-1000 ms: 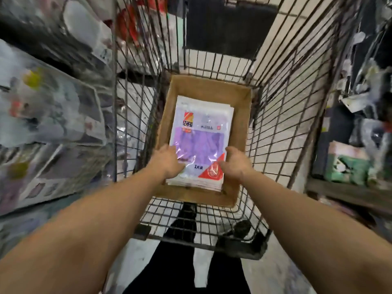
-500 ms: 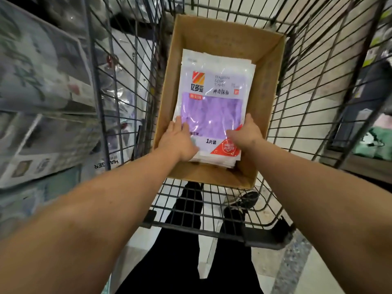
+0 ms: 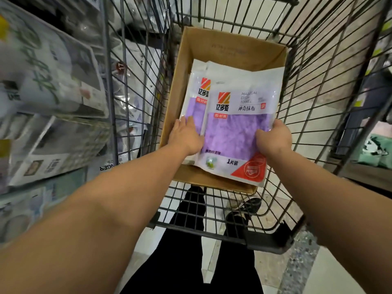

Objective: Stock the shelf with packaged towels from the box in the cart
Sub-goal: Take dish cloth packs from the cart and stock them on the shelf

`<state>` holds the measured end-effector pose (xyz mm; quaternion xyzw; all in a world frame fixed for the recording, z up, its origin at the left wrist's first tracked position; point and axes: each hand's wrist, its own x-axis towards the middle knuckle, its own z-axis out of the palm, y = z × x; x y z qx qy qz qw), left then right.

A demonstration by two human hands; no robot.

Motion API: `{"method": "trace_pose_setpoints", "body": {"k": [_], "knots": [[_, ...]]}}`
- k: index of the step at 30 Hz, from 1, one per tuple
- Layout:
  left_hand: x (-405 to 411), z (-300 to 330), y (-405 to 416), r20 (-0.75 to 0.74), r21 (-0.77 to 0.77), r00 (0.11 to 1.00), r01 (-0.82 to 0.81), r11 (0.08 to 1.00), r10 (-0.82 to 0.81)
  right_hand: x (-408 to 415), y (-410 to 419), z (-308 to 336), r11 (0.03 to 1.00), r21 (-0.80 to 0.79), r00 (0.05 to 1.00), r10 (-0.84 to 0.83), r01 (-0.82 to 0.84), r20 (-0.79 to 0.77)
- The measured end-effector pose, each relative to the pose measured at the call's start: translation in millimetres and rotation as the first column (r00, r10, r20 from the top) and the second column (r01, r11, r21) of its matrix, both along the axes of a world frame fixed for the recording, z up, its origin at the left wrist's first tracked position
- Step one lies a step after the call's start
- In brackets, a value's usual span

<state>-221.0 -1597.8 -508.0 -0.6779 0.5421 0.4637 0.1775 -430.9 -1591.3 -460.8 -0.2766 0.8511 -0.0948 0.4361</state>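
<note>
Plastic-slick, floppy towel pack [image 3: 237,132], so my right hand [image 3: 273,139] pinches its edge while left hand [image 3: 185,134] presses flat on the stack [image 3: 194,98].

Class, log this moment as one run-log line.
step: lifting top towel packet from box | right hand: grips packet | left hand: flat on lower packets | cart: holds box

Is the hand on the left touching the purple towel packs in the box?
Touching. The head view shows the left hand lying flat on the lower towel pack, fingers straight over its purple window.
</note>
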Motion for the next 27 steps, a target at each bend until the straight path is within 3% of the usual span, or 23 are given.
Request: {"method": "trace_pose_setpoints", "body": {"k": [4,7,11,15,21,24,27], "knots": [[-12,-5,5,-0.006,0.011,1.0,-0.014,1.0,0.014,-2,5,3,0.999,-0.032,0.999,-0.017,0.016,-0.037],[-18,-5,7,-0.048,-0.029,0.985,-0.167,0.985,0.166,-4,7,6,0.999,-0.039,0.998,-0.015,0.013,-0.061],[-16,-3,-10,-0.086,-0.035,0.868,-0.493,0.869,0.489,-8,7,9,1.0,-0.027,0.998,-0.013,0.011,-0.066],[-14,-2,-24,-0.102,-0.009,0.755,-0.652,0.758,0.648,-10,5,11,0.998,0.023,0.998,-0.055,0.056,-0.042],[-5,7,-25,-0.154,0.042,0.756,-0.638,0.769,0.636,-14,-8,29,0.987,0.106,0.983,-0.131,0.118,0.128],[-2,26,-27,-0.175,0.174,0.668,-0.702,0.69,0.723,-17,-13,46,0.996,0.073,0.984,-0.065,0.053,0.167],[8,50,-33,-0.18,0.242,0.631,-0.715,0.656,0.754,-22,-17,71,0.993,0.079,0.964,-0.101,0.085,0.244]]}}
